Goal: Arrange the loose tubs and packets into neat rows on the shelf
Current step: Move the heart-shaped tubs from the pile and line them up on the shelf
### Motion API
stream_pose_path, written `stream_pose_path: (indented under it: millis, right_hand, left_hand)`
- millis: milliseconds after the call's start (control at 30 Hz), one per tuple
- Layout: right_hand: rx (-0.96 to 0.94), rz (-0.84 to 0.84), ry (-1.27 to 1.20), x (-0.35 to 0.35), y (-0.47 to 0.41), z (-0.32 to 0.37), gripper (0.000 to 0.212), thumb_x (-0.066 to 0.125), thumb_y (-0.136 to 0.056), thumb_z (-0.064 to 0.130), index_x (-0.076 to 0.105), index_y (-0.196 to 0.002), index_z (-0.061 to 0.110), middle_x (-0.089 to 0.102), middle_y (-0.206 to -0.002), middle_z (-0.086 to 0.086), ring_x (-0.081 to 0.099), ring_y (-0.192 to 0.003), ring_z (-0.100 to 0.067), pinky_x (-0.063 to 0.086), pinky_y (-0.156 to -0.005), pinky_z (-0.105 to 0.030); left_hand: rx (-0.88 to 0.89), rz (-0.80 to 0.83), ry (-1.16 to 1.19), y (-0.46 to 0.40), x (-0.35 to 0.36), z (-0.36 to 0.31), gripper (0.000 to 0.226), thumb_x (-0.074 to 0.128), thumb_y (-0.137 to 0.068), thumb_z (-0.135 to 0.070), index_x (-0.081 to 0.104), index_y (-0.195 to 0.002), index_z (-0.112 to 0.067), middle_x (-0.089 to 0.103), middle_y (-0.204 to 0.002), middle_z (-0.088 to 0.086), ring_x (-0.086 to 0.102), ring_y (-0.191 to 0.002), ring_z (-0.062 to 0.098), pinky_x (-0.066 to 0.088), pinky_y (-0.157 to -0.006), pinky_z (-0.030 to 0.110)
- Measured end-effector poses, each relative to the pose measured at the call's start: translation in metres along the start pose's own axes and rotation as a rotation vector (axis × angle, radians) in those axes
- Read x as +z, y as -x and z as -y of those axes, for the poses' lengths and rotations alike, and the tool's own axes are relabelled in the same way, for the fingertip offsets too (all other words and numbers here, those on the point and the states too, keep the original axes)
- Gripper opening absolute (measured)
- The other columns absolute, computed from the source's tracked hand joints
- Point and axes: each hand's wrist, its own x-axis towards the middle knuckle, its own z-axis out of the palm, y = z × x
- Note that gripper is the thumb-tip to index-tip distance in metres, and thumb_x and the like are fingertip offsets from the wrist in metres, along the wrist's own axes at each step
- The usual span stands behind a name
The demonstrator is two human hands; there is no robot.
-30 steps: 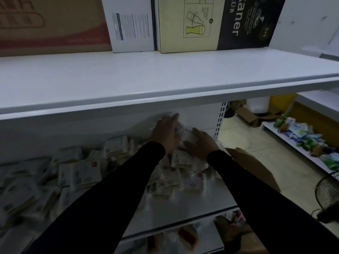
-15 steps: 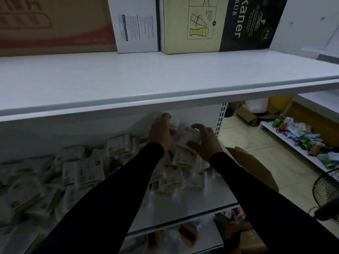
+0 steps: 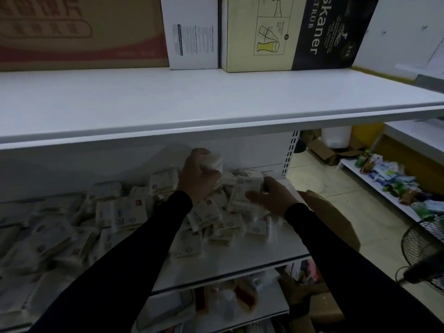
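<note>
My left hand [image 3: 199,175] has lifted one packet [image 3: 213,162] clear, fingers clamped; my right hand [image 3: 271,198] grips another packet [image 3: 245,191], ready for rowing.

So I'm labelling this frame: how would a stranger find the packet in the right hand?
Look under the wide white shelf, at the heap of packets on the shelf below. At its right end, the right hand pinches one packet, tilted above the flat ones, beside the left hand.
</note>
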Motion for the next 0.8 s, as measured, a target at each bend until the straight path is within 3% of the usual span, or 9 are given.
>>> stream_pose_path:
  millis: [100, 200, 333, 400, 467, 533, 633, 800]
  right_hand:
    - [0.016, 0.044, -0.002, 0.003, 0.002, 0.002, 0.039, 0.074, -0.081, 0.035, 0.048, -0.109, 0.024, 0.065, -0.107, -0.002, 0.065, -0.087, -0.014, 0.055, -0.064, -0.027]
    - [-0.080, 0.019, 0.086, 0.006, 0.001, 0.002, 0.042, 0.078, -0.077, 0.033, 0.050, -0.107, 0.025, 0.062, -0.112, -0.006, 0.063, -0.085, -0.015, 0.052, -0.057, -0.025]
    - [-0.124, -0.038, 0.111, 0.010, 0.001, 0.004, 0.048, 0.080, -0.072, 0.034, 0.055, -0.111, 0.023, 0.058, -0.111, -0.009, 0.062, -0.086, -0.022, 0.053, -0.056, -0.029]
    - [-0.159, -0.124, 0.029, 0.009, 0.004, 0.012, 0.041, 0.079, -0.075, 0.028, 0.056, -0.109, 0.020, 0.060, -0.101, -0.001, 0.060, -0.083, -0.014, 0.048, -0.062, -0.022]
    - [-0.178, -0.175, -0.189, 0.011, 0.006, 0.022, 0.031, 0.077, -0.079, 0.018, 0.056, -0.102, 0.020, 0.062, -0.089, 0.009, 0.060, -0.077, -0.006, 0.048, -0.062, -0.016]
    - [-0.193, -0.149, -0.350, 0.021, 0.006, 0.034, 0.028, 0.076, -0.080, 0.013, 0.058, -0.101, 0.022, 0.065, -0.088, 0.011, 0.063, -0.078, -0.007, 0.052, -0.064, -0.018]
    - [-0.247, -0.055, -0.393, 0.051, 0.006, 0.054, 0.032, 0.077, -0.079, 0.016, 0.062, -0.107, 0.020, 0.069, -0.093, 0.006, 0.068, -0.082, -0.011, 0.057, -0.069, -0.026]
    - [-0.304, 0.088, -0.402, 0.116, 0.018, 0.097, 0.036, 0.076, -0.080, 0.016, 0.060, -0.112, 0.020, 0.069, -0.100, 0.006, 0.067, -0.088, -0.012, 0.055, -0.078, -0.034]
  left_hand:
    - [-0.024, -0.003, 0.021, 0.008, -0.014, 0.004, 0.046, 0.065, -0.070, -0.022, 0.050, -0.113, -0.022, 0.056, -0.113, 0.008, 0.057, -0.093, 0.022, 0.046, -0.066, 0.024]
    - [-0.035, -0.008, 0.030, 0.017, -0.027, 0.004, 0.046, 0.066, -0.078, -0.017, 0.050, -0.121, -0.023, 0.053, -0.119, 0.008, 0.058, -0.097, 0.027, 0.049, -0.069, 0.032]
    - [-0.023, -0.020, 0.051, 0.032, -0.044, 0.006, 0.053, 0.065, -0.071, -0.035, 0.052, -0.122, -0.027, 0.052, -0.125, 0.007, 0.058, -0.102, 0.026, 0.054, -0.081, 0.044]
    - [-0.033, -0.054, 0.069, 0.041, -0.052, 0.013, 0.056, 0.066, -0.071, -0.043, 0.053, -0.123, -0.030, 0.050, -0.131, 0.007, 0.057, -0.108, 0.024, 0.053, -0.087, 0.046]
    - [-0.034, -0.089, 0.079, 0.050, -0.062, 0.020, 0.051, 0.069, -0.079, -0.035, 0.052, -0.127, -0.029, 0.047, -0.134, 0.006, 0.055, -0.114, 0.024, 0.053, -0.090, 0.047]
    - [-0.039, -0.124, 0.102, 0.059, -0.075, 0.025, 0.048, 0.070, -0.088, -0.019, 0.051, -0.131, -0.027, 0.046, -0.137, 0.005, 0.054, -0.118, 0.023, 0.054, -0.090, 0.041]
    - [-0.032, -0.185, 0.100, 0.077, -0.101, 0.029, 0.049, 0.066, -0.090, -0.007, 0.048, -0.134, -0.021, 0.046, -0.140, 0.006, 0.055, -0.117, 0.019, 0.054, -0.086, 0.023]
    - [-0.117, -0.351, 0.177, 0.119, -0.159, 0.030, 0.049, 0.067, -0.087, 0.001, 0.046, -0.128, -0.015, 0.055, -0.118, -0.001, 0.059, -0.097, 0.012, 0.054, -0.073, 0.015]
